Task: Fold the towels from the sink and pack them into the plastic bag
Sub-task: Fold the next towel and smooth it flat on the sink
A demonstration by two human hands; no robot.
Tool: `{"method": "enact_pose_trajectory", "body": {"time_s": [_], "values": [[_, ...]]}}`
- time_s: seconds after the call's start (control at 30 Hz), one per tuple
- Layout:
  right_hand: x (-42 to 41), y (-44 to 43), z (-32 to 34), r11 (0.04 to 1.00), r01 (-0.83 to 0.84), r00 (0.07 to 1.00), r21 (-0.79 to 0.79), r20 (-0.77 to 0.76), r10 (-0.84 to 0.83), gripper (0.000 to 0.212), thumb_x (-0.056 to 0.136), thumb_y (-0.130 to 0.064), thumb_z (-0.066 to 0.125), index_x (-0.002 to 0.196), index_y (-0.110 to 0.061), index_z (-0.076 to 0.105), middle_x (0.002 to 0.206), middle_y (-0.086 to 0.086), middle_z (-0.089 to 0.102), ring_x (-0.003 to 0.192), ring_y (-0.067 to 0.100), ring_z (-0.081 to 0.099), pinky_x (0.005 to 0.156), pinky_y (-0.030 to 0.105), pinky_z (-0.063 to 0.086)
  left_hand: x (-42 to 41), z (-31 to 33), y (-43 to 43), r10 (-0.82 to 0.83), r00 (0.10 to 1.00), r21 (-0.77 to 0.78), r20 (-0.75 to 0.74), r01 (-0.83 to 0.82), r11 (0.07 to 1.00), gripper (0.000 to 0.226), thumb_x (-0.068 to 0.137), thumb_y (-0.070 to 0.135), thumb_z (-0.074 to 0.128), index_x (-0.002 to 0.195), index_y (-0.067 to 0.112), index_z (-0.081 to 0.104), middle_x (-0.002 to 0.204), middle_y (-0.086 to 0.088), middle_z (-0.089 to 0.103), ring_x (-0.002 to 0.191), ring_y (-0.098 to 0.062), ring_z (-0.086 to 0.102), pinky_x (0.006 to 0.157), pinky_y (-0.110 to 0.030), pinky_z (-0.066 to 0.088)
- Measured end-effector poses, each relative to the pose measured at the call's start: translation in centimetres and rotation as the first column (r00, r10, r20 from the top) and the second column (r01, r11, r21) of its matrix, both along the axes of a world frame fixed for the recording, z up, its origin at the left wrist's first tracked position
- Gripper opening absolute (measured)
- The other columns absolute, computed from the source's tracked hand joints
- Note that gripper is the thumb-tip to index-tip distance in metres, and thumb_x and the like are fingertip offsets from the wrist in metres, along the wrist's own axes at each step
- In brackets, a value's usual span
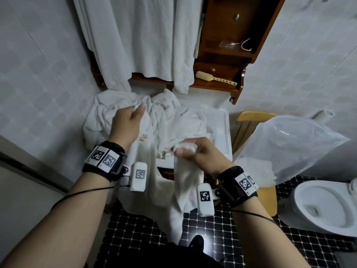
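left grip — pinching towel edge | right grip — clenched round bunched towel | over sink

White towels are lying crumpled in a heap at the centre of the frame, filling the white rectangular sink and spilling over its left rim. One towel is trailing over the sink's front edge and hanging in loose folds toward the lower centre. The left hand is pinching a fold on top of the heap, and the right hand is gripping a bunched part of the hanging towel. At the right, the clear plastic bag is sitting puffed and crinkled, with white cloth showing through its lower left part.
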State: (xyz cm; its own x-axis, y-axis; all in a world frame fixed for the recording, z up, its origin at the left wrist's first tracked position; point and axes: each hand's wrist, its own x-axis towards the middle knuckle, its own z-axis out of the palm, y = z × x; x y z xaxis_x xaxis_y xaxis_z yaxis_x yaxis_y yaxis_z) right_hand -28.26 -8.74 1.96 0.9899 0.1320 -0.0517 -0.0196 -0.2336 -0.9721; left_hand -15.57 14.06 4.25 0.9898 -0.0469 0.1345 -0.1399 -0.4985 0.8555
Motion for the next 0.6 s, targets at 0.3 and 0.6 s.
{"method": "enact_pose_trajectory", "body": {"time_s": [0.3,0.6], "values": [[0.8,3.8,1.8,0.992,-0.093,0.994,0.086,0.065,0.087,0.011,0.097,-0.018,0.076,0.099,-0.009,0.082,0.089,0.006,0.081,0.080,0.010,0.064,0.073,0.026,0.051,-1.5,-1.8,-0.4,-0.395,0.892,-0.151,-0.220,0.369,0.917,0.055,0.101,0.054,0.061,0.094,0.000,0.066,0.077,-0.005,0.061,0.072,-0.017,0.057,0.073,-0.037,0.046],[3.3,3.8,0.7,0.941,0.318,0.938,-0.119,0.188,-0.293,0.020,0.088,-0.028,0.086,0.088,-0.020,0.067,0.078,-0.003,0.077,0.075,0.009,0.074,0.065,0.030,0.055,-3.7,-1.4,-1.4,-0.509,0.769,-0.442,-0.386,0.330,0.834,0.039,0.114,0.035,0.044,0.124,0.008,0.071,0.122,-0.021,0.073,0.105,-0.026,0.069,0.090,-0.044,0.049]]}}
